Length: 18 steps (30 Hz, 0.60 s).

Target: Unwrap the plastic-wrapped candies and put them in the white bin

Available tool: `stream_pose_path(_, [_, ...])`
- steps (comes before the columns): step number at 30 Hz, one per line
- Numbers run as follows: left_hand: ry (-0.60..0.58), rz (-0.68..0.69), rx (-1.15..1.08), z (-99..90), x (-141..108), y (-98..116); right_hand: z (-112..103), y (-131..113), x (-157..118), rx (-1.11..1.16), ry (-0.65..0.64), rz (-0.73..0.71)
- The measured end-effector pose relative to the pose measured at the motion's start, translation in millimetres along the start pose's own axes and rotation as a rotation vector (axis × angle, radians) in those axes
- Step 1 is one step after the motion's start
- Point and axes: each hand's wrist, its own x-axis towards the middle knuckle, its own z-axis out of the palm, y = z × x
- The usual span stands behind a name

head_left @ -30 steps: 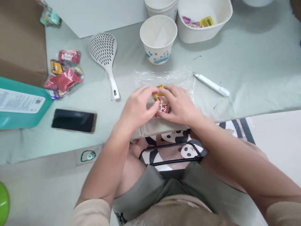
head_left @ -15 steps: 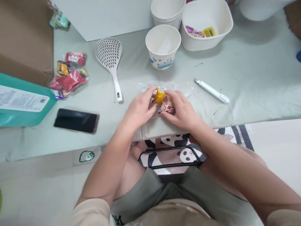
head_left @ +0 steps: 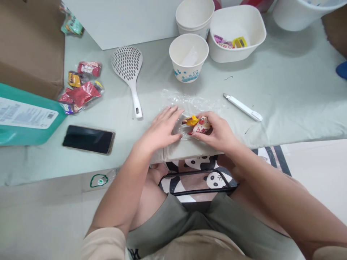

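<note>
My right hand is wrapped round a small white snack packet with red lettering. A yellow wrapped candy is bunched against it, its dark end toward the left. On the left, my left hand lies with fingers stretched out and nothing gripped, at the side of a clear plastic bag. That crinkled bag is spread flat on the cloth beneath and beyond both hands. Part of the white packet is hidden by my right fingers.
A utility knife lies right of my hands, a slotted ladle to the left. Beyond stand a paper cup and a white tub holding wrapped sweets. A phone, snack packets and a green jug are farther left.
My left hand has let go of the yellow candy and opened out flat. My right hand has shifted slightly right with the white packet and the yellow candy.
</note>
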Motion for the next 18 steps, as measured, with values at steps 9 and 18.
stream_pose_path(9, [-0.057,-0.051,0.053,-9.2,2,7,-21,-9,-3,0.55,0.312,0.24])
stream_pose_path(18, [-0.092,-0.098,0.084,-17.3,9,15,-49,-7,43,0.885,0.575,0.502])
